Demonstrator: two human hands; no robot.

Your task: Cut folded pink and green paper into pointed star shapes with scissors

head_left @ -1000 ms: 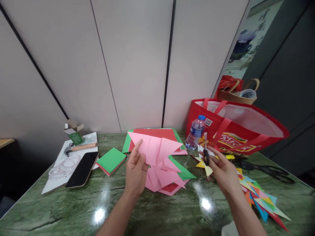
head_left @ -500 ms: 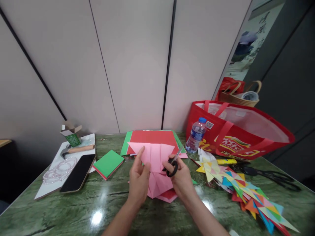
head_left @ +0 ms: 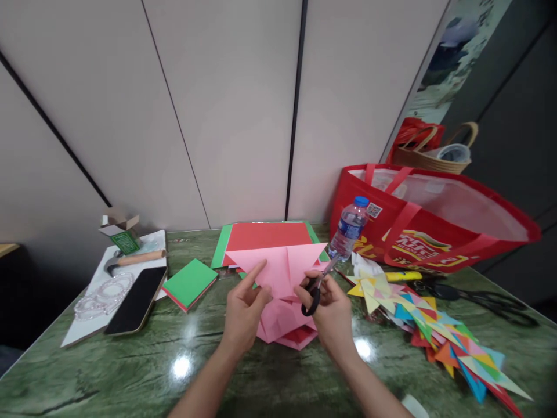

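Observation:
A creased sheet of pink paper (head_left: 278, 270) is held upright before me, its wide upper edge flaring to a point on each side. My left hand (head_left: 246, 307) grips its left side, index finger stretched along the paper and thumb in front. At the right side, my right hand (head_left: 331, 307) holds small black-handled scissors (head_left: 311, 296), blades pointing up and right, while its thumb and fingertips also touch the paper. Below the sheet lie more folded pink papers (head_left: 289, 334) on the green marbled table (head_left: 209, 377).
Red and green sheets (head_left: 270, 235) lie behind my hands; a green stack (head_left: 191, 283), a phone (head_left: 137, 302) and a hammer (head_left: 137, 258) are left. On the right are a water bottle (head_left: 349, 229), a red bag (head_left: 435, 220), a colourful folded-paper chain (head_left: 439, 331) and larger scissors (head_left: 483, 299).
The pink paper's upper part has spread wider to the right, and its folds look flatter. My right hand has shifted right with the scissors. The whole view has shifted slightly.

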